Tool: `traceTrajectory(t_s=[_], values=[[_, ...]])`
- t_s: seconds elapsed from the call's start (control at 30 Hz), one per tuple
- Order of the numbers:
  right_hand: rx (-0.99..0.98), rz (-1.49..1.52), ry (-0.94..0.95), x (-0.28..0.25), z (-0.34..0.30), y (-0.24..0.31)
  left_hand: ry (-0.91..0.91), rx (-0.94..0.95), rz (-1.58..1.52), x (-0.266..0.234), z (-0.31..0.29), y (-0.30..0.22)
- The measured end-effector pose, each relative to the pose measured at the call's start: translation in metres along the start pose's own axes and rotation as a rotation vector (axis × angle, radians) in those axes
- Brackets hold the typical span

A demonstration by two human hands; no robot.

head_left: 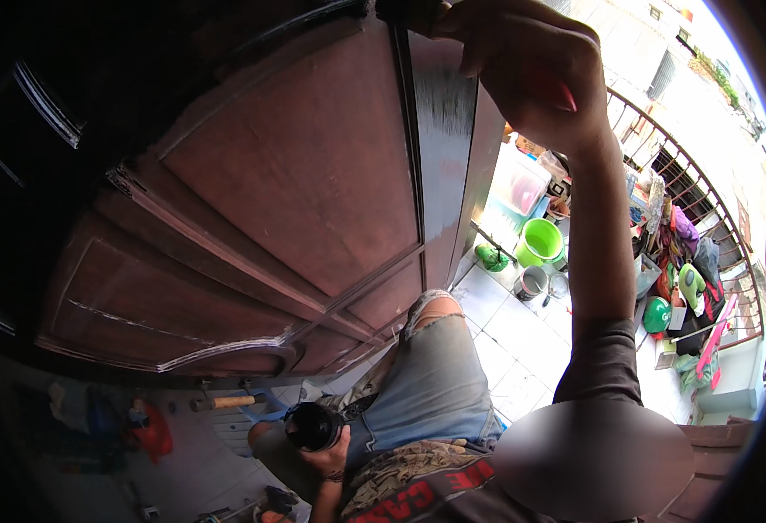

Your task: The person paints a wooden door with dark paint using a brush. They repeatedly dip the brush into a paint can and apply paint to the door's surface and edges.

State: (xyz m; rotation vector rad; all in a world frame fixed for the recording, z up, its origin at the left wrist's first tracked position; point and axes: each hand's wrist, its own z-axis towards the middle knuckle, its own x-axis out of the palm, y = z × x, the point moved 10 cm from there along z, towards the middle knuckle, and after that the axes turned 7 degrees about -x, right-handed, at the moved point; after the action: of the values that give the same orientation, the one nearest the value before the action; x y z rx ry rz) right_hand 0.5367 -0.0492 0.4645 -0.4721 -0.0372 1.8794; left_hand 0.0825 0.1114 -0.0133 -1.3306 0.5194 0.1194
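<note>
A large brown wooden panelled door (304,157) stands before me, with glossy black paint over its upper left part and on part of its right-hand upright strip (442,131). High up at the door's top, my right hand (540,70) is closed round a paintbrush (411,12). Dark bristles meet the frame strip there, and a red bit of handle shows by the palm. Low down, next to my bent knee, my left hand (332,455) grips an open can of black paint (313,427). The can's inside looks dark and wet.
White floor tiles (522,383) lie right of the door. A green bucket (540,241), a small grey pail (531,281) and a pile of bags and cloths (684,235) stand along a metal railing (692,157). A wooden-handled tool (226,403) and a red object (152,431) lie lower left.
</note>
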Motion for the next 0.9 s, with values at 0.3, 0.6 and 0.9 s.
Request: traceTrajectory(t_s=[0.3,0.6,0.9], values=[[0.275,0.188,0.225,0.007,0.008,-0.006,-0.019,0.034,-0.004,0.002,0.001,-0.017],[0.104,-0.018,0.187,0.012,0.045,-0.014,-0.010,0.049,-0.011,0.003,0.000,-0.005],[0.237,0.016,0.182,0.019,0.017,-0.004,0.027,0.040,-0.123,0.007,0.002,-0.008]])
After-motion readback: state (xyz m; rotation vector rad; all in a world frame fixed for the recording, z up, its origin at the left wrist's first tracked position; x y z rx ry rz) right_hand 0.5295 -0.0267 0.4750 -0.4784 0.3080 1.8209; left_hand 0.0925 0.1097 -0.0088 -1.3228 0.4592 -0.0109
